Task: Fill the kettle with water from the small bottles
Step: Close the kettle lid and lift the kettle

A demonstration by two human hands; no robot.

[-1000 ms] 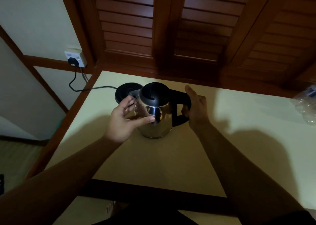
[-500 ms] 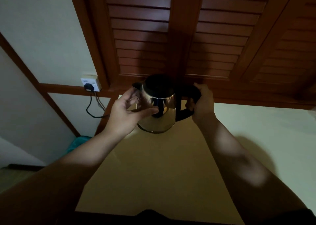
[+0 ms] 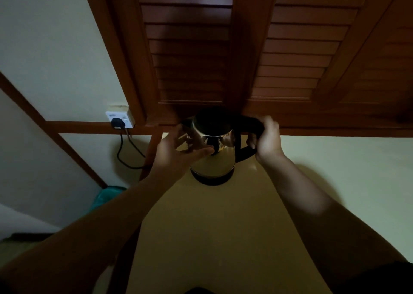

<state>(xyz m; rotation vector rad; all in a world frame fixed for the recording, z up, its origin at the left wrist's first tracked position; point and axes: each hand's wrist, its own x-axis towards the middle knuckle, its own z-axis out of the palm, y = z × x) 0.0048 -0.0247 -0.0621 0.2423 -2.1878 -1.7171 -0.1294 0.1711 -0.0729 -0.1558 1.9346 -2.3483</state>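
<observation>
A shiny steel kettle with a black lid and black handle stands upright at the far left of the cream table, on what looks like its black base. My right hand grips the top of the handle. My left hand is at the kettle's left side near the spout, fingers spread, thumb across the steel body. No small bottles are in view.
A dark wooden louvred shutter rises right behind the kettle. A white wall socket with a black plug and hanging cord is to the left. Beyond the table's left edge, something teal lies on the floor.
The kettle has gone from the table surface in front of the base, up and back, and now stands where the base was. My head has tilted up; the bottles at the right have left the view.
</observation>
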